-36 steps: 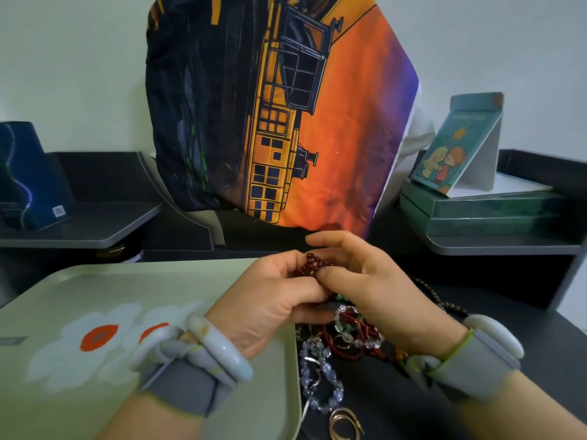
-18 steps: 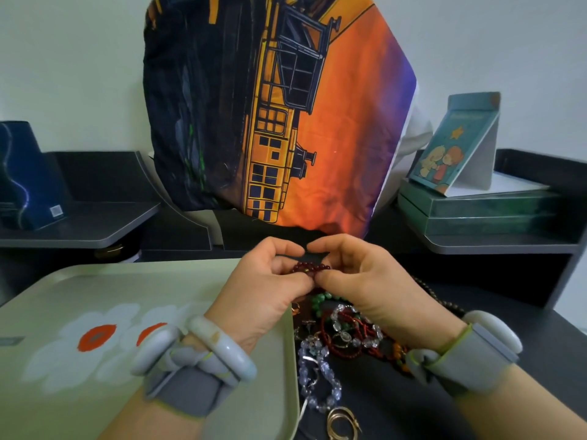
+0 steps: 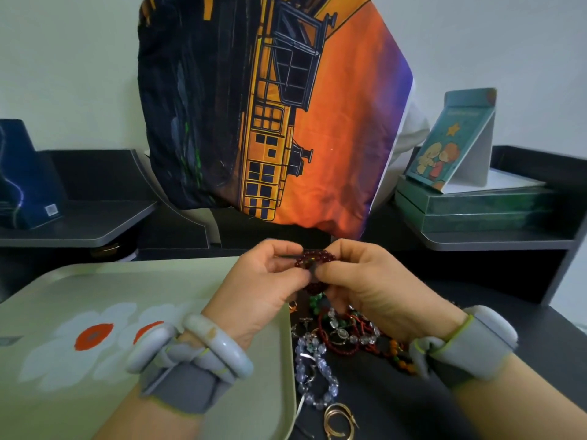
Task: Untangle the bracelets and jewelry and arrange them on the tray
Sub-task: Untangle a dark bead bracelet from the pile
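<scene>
A dark red bead bracelet (image 3: 314, 258) is held up between both hands above the desk. My left hand (image 3: 260, 290) pinches its left side and my right hand (image 3: 371, 287) pinches its right side. Below them lies a tangled pile of jewelry (image 3: 343, 335) with red, clear and green beads. A clear bead bracelet (image 3: 313, 373) and gold hoops (image 3: 338, 420) lie nearer me. The pale green tray (image 3: 95, 281) with daisy print sits at the left, its right edge under my left wrist.
A printed cushion (image 3: 270, 115) stands upright behind the hands. A raised shelf on the right holds green boxes (image 3: 476, 211) and a small card stand (image 3: 454, 144). A dark blue object (image 3: 25, 176) sits on the left shelf.
Both hands have lifted the dark red bracelet a little higher off the pile and spread it between the fingertips. The view has shifted slightly.
</scene>
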`<state>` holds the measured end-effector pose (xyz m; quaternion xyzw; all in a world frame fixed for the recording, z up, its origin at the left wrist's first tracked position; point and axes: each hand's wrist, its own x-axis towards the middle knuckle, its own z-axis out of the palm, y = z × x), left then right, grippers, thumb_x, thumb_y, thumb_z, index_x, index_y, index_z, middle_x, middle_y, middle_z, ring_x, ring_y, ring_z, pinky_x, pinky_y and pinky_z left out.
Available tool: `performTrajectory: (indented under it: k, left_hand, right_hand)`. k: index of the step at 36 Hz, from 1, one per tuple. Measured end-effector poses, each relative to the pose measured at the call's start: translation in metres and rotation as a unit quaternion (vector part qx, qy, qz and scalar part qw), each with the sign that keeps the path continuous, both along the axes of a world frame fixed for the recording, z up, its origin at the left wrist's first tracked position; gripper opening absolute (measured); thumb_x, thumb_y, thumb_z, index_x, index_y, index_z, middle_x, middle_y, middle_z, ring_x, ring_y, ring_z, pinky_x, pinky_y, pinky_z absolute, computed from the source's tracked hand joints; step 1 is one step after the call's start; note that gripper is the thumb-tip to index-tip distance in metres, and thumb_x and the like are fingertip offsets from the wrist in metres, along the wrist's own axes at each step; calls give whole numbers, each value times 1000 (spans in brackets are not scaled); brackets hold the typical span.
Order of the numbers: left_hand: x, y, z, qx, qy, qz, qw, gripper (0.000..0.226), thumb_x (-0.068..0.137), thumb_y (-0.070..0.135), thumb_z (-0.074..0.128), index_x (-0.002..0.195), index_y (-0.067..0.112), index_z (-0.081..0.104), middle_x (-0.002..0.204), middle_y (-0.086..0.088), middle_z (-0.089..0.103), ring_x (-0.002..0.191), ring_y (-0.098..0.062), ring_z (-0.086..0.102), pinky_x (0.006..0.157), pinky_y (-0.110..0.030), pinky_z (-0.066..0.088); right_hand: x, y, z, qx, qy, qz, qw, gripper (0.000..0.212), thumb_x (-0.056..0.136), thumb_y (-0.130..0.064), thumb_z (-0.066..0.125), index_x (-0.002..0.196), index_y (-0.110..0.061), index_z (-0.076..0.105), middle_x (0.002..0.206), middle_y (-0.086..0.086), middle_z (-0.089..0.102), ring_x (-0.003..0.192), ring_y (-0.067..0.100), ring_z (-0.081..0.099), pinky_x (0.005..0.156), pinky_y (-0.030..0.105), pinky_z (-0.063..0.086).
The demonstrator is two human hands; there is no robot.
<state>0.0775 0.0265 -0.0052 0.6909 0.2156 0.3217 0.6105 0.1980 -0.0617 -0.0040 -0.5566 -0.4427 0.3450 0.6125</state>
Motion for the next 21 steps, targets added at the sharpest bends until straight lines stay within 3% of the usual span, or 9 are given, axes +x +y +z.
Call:
performTrajectory:
  k: [3, 7, 12, 18, 21]
  left_hand:
    - [0, -3, 0, -28, 33, -36, 998, 16, 86, 8, 60, 102, 11, 64, 82, -6, 70, 75, -14, 66, 67, -27, 52]
    - [-2, -4, 2, -21, 16, -25, 999, 12, 84, 6, 61, 96, 7, 66, 77, -7, 68, 65, -11, 63, 56, -24, 50]
    - [0, 0, 2, -17, -29, 33, 999, 16, 80, 0, 64, 91, 11, 63, 72, -5, 64, 59, -6, 60, 44, -20, 44]
    - [0, 2, 4, -126, -78, 13, 989, 19, 80, -5, 62, 91, 10, 61, 77, -7, 64, 57, -8, 61, 48, -18, 51]
    - [-1, 4, 2, -123, -71, -5, 990, 16, 80, -2, 64, 91, 10, 63, 78, -6, 67, 62, -11, 64, 52, -19, 54]
  right_hand:
    - [1, 0, 1, 15, 53, 22, 998, 14, 83, 2, 59, 73, -7, 57, 63, 13, 54, 44, 13, 48, 39, 23, 36]
    - [3, 0, 0, 25, 74, 20, 997, 12, 83, 2, 59, 75, -7, 58, 57, 8, 53, 43, 12, 46, 36, 21, 32]
    - [1, 4, -1, 27, 67, 4, 997, 14, 80, 7, 59, 81, -7, 59, 65, 15, 50, 43, 15, 44, 35, 22, 32]
    - [1, 4, 0, 37, 118, 25, 992, 15, 82, 7, 58, 91, -5, 59, 68, 13, 53, 45, 14, 48, 37, 23, 36]
    - [3, 3, 1, 35, 135, 24, 990, 14, 82, 7, 57, 91, -3, 59, 69, 13, 56, 45, 13, 48, 37, 21, 37]
